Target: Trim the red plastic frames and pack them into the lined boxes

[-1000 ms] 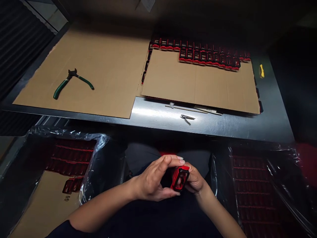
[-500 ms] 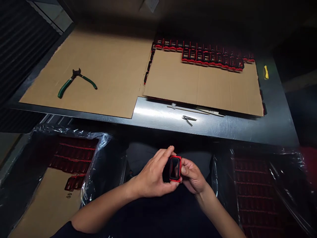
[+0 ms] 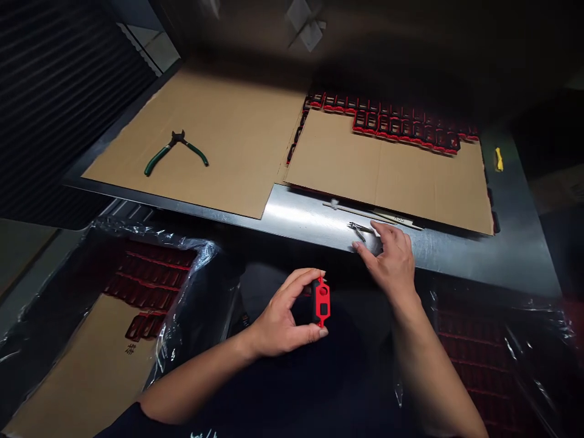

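The left hand pinches a red and black frame by its two ends, the thumb at the lower end and the fingertips at the upper one. The frame is in the air near the body, at about 5 o'clock from the middle of the view. The right hand is at 2 o'clock from the frame, with thumb and forefinger spread just beside small pliers on the metal table; I cannot tell whether it touches them.

In my judgement, the frame could turn or slip out toward 6 o'clock if the pinch becomes weak, because only its ends are held. The right fingers could also push the pliers away, or catch the thin stick lying close at their 12 o'clock side, if they close not well aimed.

The frame's long axis runs from 12 to 6 o'clock, almost upright. Its red face, with the round hole uppermost, looks toward the camera and somewhat toward 3 o'clock; its black side is toward 9 o'clock, to the left palm.
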`<state>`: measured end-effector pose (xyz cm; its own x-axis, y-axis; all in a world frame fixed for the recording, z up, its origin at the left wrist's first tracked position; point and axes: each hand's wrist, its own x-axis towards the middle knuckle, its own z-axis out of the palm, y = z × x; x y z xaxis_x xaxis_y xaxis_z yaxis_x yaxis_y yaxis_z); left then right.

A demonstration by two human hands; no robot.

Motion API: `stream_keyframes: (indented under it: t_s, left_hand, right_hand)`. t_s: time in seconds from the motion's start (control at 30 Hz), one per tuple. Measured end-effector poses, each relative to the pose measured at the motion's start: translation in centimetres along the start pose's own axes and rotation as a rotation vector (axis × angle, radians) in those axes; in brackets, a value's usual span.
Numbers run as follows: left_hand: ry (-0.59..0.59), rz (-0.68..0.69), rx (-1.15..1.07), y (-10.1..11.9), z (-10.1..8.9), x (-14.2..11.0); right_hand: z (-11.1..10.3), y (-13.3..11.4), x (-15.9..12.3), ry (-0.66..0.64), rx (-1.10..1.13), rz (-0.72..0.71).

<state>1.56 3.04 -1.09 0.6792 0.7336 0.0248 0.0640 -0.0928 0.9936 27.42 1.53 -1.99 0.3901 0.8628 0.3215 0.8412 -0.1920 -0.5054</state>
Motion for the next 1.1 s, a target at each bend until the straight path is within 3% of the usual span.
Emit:
stream_keyframes:
  t_s: [0.1,0.27,0.47,0.57,0.7,0.8,0.97,1.1]
  left_hand:
    - [0.000,0.014,-0.054,0.3,0.0,-0.2]
    - [-0.028,-0.053,-0.349,0.6,-0.1,-0.2]
    - [-0.047,0.027,-0.671,-0.2,0.3,-0.2]
    - [-0.055,0.042,-0.727,-0.8,0.5,-0.3]
    - [-0.075,0.037,-0.632,-1.2,0.7,-0.4]
    - [-0.083,0.054,-0.504,-1.0,0.7,-0.3]
    - [-0.057,0.063,-0.046,-0.5,0.3,-0.1]
    - [-0.171,0.105,0.219,-0.3,0.1,-0.1]
  right_hand:
    - [1.2,0.8,1.5,-0.037,-0.130,-0.056]
    - [1.4,1.0,1.3,0.013,-0.109,-0.057]
    - [-1.5,-0.6,-2.2,-0.037,0.385,0.123]
    - [-3.1,-1.9,-4.8,-0.108,0.625,0.098]
    - [-4.1,-3.2,-7.0,-0.194,0.771,0.110]
    - [-4.2,-4.0,-7.6,-0.248,0.917,0.223]
    - [-3.9,-5.7,-8.1,-0.517,1.490,0.678]
    - [-3.0,-6.6,-8.6,-0.743,1.697,0.973]
